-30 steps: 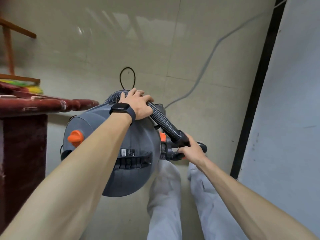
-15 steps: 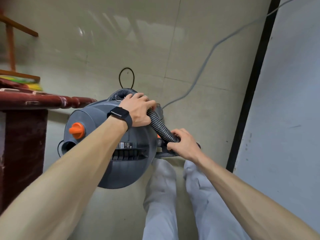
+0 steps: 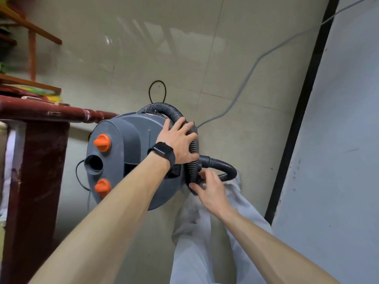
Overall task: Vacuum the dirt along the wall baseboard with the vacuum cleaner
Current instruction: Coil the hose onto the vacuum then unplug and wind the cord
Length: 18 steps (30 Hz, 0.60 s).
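— Right hand (image 3: 212, 193), lowest in the head view, reaches to the black ribbed hose (image 3: 164, 108) at the near edge of the vacuum cleaner (image 3: 133, 140), thumb tip under the hose and fingers loosely spread above it. Blur hides whether it clamps, so I cannot tell.
— And under that arm?
— Pale trousers (image 3: 190, 242), on the tiled floor (image 3: 235, 140) just beside the machine.
— Left hand?
— Left hand (image 3: 178, 140), with a dark watch (image 3: 163, 151) on the wrist and a ring on one finger, lies flat. Its fingers are straight and spread, pressing the hose against the grey lid.
— Where does the vacuum cleaner stand?
— On the floor, between dark red wooden furniture (image 3: 41, 160) to the left and the black baseboard (image 3: 301, 103) to the right, and apart from the baseboard. Two orange knobs (image 3: 102, 142) and a round open port (image 3: 94, 163) face the camera. The hose arcs over the far side of the lid, and a second bend curls out to the right near the trousers.
— Beyond it?
— A thin black cord (image 3: 156, 92) loops on the tiles. A grey cable (image 3: 246, 78) runs from beside the machine across the baseboard onto the blue-grey wall (image 3: 338, 160).
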Motion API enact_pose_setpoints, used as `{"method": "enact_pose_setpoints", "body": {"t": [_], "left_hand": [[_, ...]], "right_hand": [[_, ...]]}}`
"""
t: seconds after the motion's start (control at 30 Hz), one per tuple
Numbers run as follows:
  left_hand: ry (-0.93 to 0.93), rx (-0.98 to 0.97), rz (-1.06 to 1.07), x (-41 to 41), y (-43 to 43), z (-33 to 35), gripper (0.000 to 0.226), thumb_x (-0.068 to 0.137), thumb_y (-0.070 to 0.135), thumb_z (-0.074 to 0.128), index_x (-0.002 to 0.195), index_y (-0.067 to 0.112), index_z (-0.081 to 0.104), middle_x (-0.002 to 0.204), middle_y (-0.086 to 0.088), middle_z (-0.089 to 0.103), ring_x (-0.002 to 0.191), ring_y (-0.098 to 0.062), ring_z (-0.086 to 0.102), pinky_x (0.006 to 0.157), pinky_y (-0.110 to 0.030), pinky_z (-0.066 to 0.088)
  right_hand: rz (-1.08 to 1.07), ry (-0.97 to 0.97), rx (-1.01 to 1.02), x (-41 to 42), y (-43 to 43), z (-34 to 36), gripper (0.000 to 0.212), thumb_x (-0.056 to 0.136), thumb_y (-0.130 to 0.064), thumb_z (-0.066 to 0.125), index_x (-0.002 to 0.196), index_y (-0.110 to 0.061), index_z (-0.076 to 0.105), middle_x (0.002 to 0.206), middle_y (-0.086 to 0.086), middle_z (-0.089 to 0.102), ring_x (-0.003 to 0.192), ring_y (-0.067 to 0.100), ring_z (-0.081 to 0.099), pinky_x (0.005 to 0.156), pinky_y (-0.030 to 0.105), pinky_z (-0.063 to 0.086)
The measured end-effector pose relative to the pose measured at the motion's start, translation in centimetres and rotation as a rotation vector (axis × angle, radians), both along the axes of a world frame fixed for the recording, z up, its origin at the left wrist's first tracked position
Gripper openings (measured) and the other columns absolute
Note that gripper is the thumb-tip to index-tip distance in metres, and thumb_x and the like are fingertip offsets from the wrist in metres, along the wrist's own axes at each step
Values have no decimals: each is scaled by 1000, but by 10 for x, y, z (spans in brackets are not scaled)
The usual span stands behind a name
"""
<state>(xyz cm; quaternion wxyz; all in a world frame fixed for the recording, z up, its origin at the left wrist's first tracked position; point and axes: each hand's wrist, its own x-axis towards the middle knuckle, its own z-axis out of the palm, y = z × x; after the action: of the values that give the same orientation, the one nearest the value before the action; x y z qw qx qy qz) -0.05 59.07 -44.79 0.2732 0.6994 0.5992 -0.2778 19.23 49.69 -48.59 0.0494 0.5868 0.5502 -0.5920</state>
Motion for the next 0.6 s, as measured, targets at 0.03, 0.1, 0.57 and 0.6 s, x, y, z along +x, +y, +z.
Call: {"method": "enact_pose_setpoints", "body": {"t": [0.03,0.1,0.57,0.6], "left_hand": [[-2,21,28,1,-4,-3,74,85,77,38,147,37,37,166,-1,12,152,-27,1,117,-62,7],[-17,49,55,3,-12,-6,76,85,78,38,150,39,32,167,-1,6,152,-27,-3,117,-63,4],[54,121,249,19,-42,-11,78,94,72,31,157,38,2,166,5,-9,153,-24,-3,116,-67,-2],[70,111,246,21,-39,-13,77,94,72,31,157,38,2,166,5,-9,153,-25,-2,114,-69,-2]], "right_hand": [[13,-13,7,-4,-1,-3,38,87,-33,78,107,-20,49,113,-1,56,101,24,61,84,43,50],[9,-32,-2,-7,1,-9,47,84,-33,79,109,-23,41,115,1,57,103,30,61,80,42,48],[384,-129,124,-15,40,-13,72,70,-43,85,133,-31,53,124,-3,66,116,25,62,85,38,48],[386,-142,104,-15,42,-17,72,66,-45,87,130,-31,55,119,-2,67,112,26,63,84,38,50]]}}
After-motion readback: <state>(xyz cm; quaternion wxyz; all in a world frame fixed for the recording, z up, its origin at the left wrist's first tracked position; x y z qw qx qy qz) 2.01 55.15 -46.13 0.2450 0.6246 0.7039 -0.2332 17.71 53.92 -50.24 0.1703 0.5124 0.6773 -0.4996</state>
